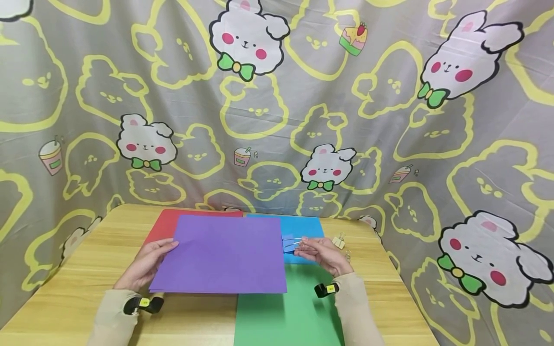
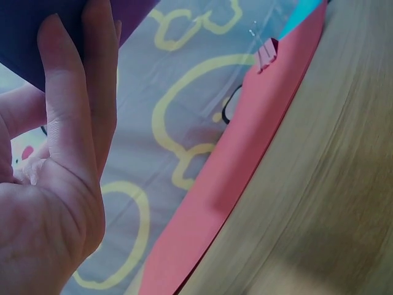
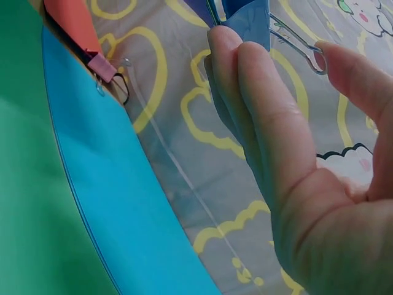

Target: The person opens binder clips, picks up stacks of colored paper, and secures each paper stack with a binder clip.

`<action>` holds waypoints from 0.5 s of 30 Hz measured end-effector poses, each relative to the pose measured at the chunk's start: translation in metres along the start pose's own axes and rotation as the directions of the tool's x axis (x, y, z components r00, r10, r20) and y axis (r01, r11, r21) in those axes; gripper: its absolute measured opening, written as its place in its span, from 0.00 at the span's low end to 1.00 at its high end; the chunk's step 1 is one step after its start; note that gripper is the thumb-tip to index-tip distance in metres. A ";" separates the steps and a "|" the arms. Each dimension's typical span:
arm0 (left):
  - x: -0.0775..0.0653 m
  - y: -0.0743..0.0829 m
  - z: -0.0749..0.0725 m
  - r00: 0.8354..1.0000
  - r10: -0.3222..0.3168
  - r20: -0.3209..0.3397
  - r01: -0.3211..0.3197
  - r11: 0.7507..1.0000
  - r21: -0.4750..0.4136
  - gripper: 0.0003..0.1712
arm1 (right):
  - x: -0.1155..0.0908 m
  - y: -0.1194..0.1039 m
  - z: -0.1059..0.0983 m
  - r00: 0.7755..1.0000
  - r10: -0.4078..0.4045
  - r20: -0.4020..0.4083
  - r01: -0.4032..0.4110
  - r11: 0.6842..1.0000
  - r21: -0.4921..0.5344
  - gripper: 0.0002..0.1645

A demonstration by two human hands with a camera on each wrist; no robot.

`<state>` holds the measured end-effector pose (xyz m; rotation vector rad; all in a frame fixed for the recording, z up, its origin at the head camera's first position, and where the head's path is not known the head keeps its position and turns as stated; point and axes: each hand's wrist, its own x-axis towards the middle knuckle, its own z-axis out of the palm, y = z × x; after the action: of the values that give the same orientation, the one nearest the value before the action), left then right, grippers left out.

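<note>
My left hand pinches the left edge of a stack of purple paper, raised and tilted over the table. At the sheets' right edge sits a blue binder clip, held by my right hand. In the right wrist view my thumb is at the end of one wire handle, while my fingers lie against the body of the clip. From the left wrist the purple paper shows between fingers and thumb, mostly cropped off.
Red paper lies behind the purple stack, with a pink binder clip on its edge. Blue paper is at the back right and green paper in front. A pale yellow binder clip stands right of the blue paper. A patterned curtain hangs behind.
</note>
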<state>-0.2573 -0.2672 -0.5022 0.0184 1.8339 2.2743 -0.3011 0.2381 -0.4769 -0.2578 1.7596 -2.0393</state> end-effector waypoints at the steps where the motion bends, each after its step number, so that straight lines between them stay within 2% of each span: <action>1: 0.000 0.000 0.000 1.000 -0.001 -0.002 0.001 1.000 0.006 0.05 | 0.000 0.000 0.000 1.000 0.003 0.001 -0.003 1.000 -0.003 0.26; 4: 0.001 0.000 0.001 1.000 -0.008 -0.015 0.009 1.000 0.013 0.04 | 0.001 0.001 0.002 1.000 0.008 0.003 -0.008 1.000 -0.004 0.26; 10: 0.001 -0.002 0.002 1.000 0.002 0.007 -0.003 1.000 0.027 0.05 | 0.002 0.002 0.004 1.000 0.012 0.026 -0.012 1.000 0.027 0.23; 15: 0.004 -0.004 0.004 1.000 0.013 -0.003 -0.013 1.000 0.026 0.08 | 0.001 -0.002 0.009 0.999 0.011 0.050 -0.011 1.000 0.013 0.27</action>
<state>-0.2597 -0.2615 -0.5058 0.0312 1.8699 2.2598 -0.2988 0.2294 -0.4732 -0.2917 1.7133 -2.0190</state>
